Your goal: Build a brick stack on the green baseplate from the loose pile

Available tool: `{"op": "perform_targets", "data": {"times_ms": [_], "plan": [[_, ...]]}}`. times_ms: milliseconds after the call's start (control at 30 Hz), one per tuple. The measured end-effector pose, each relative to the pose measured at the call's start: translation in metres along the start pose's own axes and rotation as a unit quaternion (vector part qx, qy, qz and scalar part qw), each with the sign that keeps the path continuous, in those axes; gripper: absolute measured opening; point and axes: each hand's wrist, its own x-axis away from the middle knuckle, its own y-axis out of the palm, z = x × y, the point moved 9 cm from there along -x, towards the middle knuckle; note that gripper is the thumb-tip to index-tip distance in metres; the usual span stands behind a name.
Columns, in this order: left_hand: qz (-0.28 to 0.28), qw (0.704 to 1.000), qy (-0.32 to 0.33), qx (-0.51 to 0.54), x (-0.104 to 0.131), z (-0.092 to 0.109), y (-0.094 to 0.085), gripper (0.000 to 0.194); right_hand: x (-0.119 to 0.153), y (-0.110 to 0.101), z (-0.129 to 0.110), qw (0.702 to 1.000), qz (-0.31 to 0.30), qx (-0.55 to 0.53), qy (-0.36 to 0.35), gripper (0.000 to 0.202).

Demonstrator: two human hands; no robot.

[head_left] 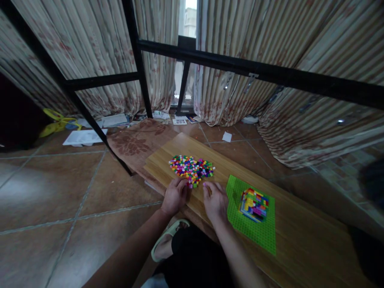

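A heap of small coloured toy bricks (187, 165) lies spread on the wooden bench top. My left hand (175, 196) is at the near edge of the heap, fingers curled together beside a few loose bricks; whatever they pinch is hidden. A little to the right, my right hand (216, 201) is closed in a pinch above the wood, with a small pink brick showing at its fingertips. Right of that hand lies a green studded baseplate (234, 190). On it stands a low, many-coloured block structure (255, 205), several layers high, with a dark gap at its near right side.
The long wooden bench (306, 232) runs toward the lower right. A brown patterned cloth (135, 146) lies at its far left. Black metal bars (240, 64) cross in front of the curtains (234, 24). Papers (114, 120) and a white tray (84, 137) lie on the tiled floor.
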Motion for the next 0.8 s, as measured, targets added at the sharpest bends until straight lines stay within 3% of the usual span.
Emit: {"op": "perform_targets", "data": {"times_ms": [167,500,633,800], "plan": [[0.001,1.0,0.006,-0.001,0.0,0.003,-0.002,0.024,-0.024,0.024,-0.002,0.998,-0.031,0.047,-0.025,0.023],[0.026,0.999,0.03,-0.021,0.001,0.004,-0.002,0.022,-0.025,0.038,0.001,0.997,-0.043,0.06,-0.027,0.016],[0.039,0.998,0.033,-0.026,-0.002,0.004,-0.005,0.021,-0.023,0.024,-0.007,0.999,-0.028,0.029,-0.018,0.014],[0.04,0.998,0.037,-0.041,-0.004,0.007,-0.008,0.022,0.007,-0.026,-0.003,0.996,0.037,-0.081,0.031,0.014]]}}
